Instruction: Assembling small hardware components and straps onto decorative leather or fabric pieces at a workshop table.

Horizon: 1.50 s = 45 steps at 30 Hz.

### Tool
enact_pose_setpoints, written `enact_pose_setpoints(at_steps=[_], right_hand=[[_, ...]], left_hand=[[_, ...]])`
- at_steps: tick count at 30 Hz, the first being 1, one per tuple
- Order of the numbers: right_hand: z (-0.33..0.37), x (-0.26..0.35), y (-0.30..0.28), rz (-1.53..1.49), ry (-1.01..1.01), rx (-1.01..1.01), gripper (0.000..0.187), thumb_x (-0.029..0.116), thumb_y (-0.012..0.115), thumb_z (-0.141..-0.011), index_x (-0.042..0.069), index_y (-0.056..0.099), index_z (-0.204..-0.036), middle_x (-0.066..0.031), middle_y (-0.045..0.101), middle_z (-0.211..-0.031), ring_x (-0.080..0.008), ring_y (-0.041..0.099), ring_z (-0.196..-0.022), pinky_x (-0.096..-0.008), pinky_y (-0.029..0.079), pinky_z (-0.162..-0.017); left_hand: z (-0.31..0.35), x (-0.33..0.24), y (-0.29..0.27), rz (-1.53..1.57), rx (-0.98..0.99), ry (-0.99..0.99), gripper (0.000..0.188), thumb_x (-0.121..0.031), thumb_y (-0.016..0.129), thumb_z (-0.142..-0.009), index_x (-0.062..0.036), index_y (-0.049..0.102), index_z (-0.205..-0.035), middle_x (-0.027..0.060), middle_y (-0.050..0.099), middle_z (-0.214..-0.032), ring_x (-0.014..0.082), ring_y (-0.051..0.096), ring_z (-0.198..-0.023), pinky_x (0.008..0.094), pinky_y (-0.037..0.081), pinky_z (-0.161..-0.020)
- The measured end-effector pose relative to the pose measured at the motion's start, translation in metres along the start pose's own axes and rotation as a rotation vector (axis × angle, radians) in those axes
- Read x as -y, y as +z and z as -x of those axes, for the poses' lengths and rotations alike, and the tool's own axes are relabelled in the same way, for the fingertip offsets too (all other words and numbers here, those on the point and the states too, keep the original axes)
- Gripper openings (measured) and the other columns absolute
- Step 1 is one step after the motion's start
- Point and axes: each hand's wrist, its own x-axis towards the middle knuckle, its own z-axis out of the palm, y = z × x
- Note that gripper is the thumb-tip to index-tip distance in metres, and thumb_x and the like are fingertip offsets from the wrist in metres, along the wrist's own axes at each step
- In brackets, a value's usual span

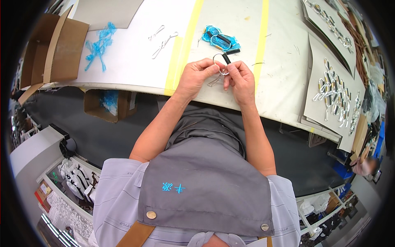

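Note:
Between my two hands, above the table's near edge, is a thin metal ring [214,57] with a black tube piece [226,59] on it. A small metal hook [214,81] hangs below the ring, by my fingers. My left hand [196,78] pinches the ring's left side. My right hand [242,82] has thumb and fingers closed on the ring's other side, near the black tube. Just beyond them lies a blue plastic bag [233,43] with rings and black tubes on it. Farther left, two loose metal hooks [165,45] rest on the white table top [131,61].
Crumpled blue plastic [98,48] lies to the left, beside an open cardboard box [66,53]. Another box [101,106] with blue plastic stands below the table edge. On the right, cardboard sheets [311,92] carry many hook-and-ring pieces [335,92]. Yellow tape strips [262,37] cross the table.

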Motion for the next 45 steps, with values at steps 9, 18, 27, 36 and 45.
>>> enact_pose_setpoints(at_steps=[9,18,27,36,45], right_hand=[[-0.002,0.001,0.002,-0.045,-0.033,-0.041,0.016,0.016,0.054,-0.095,0.001,0.054,-0.088,-0.0061,0.059,-0.077,-0.0093,0.053,-0.052,-0.0218,0.043,-0.046],[-0.003,-0.006,0.002,-0.067,-0.006,0.026,0.018,0.016,0.053,-0.093,0.001,0.052,-0.084,-0.0056,0.059,-0.069,-0.0099,0.055,-0.05,-0.0241,0.046,-0.045],[0.023,0.028,-0.026,-0.063,-0.3,-0.116,0.013,0.014,0.054,-0.094,0.002,0.054,-0.09,-0.0056,0.064,-0.086,-0.0091,0.059,-0.078,-0.0244,0.047,-0.074],[0.089,0.144,-0.2,-0.082,-0.517,-0.654,0.021,0.022,0.052,-0.094,0.002,0.054,-0.088,-0.0085,0.058,-0.077,-0.0136,0.054,-0.053,-0.0261,0.049,-0.052],[0.128,0.218,-0.344,0.436,-0.364,-1.135,0.024,0.025,0.058,-0.088,0.001,0.057,-0.084,-0.0087,0.062,-0.07,-0.0106,0.056,-0.049,-0.0244,0.047,-0.043]], left_hand=[[-0.002,-0.008,0.008,-0.094,-0.064,-0.024,0.015,-0.01,0.063,-0.086,0.003,0.068,-0.092,0.0044,0.066,-0.087,0.0101,0.058,-0.083,0.0236,0.046,-0.078],[-0.002,0.001,-0.01,-0.131,-0.071,-0.066,0.019,-0.011,0.057,-0.092,0.0058,0.063,-0.097,0.0091,0.064,-0.094,0.0138,0.059,-0.085,0.0256,0.046,-0.077],[-0.013,0.003,0.0,0.02,0.023,0.028,0.024,-0.014,0.05,-0.097,0.0069,0.055,-0.107,0.0163,0.061,-0.103,0.0238,0.061,-0.092,0.036,0.051,-0.086],[-0.013,-0.002,-0.002,-0.02,0.046,-0.004,0.027,-0.019,0.045,-0.099,0.0061,0.054,-0.105,0.0158,0.06,-0.097,0.0267,0.062,-0.092,0.0374,0.052,-0.085],[-0.014,0.0,-0.003,-0.018,0.037,-0.018,0.026,-0.021,0.046,-0.099,0.0034,0.055,-0.101,0.0134,0.06,-0.093,0.0241,0.062,-0.086,0.0349,0.053,-0.081]])
